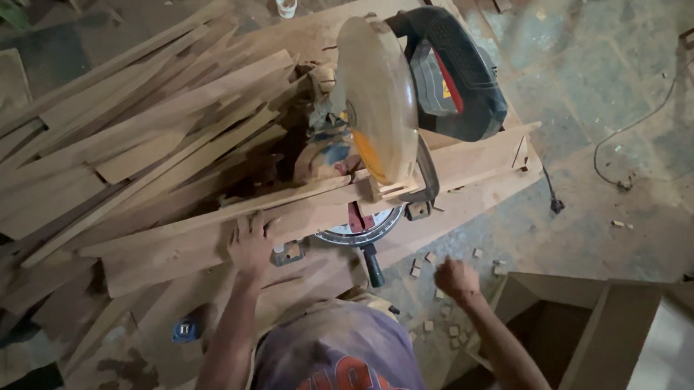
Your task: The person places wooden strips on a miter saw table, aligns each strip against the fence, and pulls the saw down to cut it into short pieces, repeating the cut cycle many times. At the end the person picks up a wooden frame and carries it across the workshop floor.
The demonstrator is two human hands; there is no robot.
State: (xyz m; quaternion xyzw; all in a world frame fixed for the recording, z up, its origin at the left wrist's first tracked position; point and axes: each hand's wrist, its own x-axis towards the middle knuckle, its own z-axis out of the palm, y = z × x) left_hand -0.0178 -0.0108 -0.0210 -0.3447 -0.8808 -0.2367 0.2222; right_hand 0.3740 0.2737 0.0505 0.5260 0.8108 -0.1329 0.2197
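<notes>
A mitre saw (404, 95) with a dusty blade guard and a black motor housing stands on a wooden bench (475, 158). A long wooden strip (227, 212) lies across the saw's table, running left from the blade. My left hand (251, 245) presses flat on this strip, fingers spread. My right hand (456, 278) hovers to the right of the saw's front knob (374, 272), fingers curled into a fist; whether it holds anything is not visible.
A big heap of wooden slats (120, 136) covers the bench on the left. Small offcut blocks (430, 263) litter the floor. An open wooden box (593, 334) stands at the lower right. A cable (635, 131) trails across the floor. A blue object (185, 330) lies at the lower left.
</notes>
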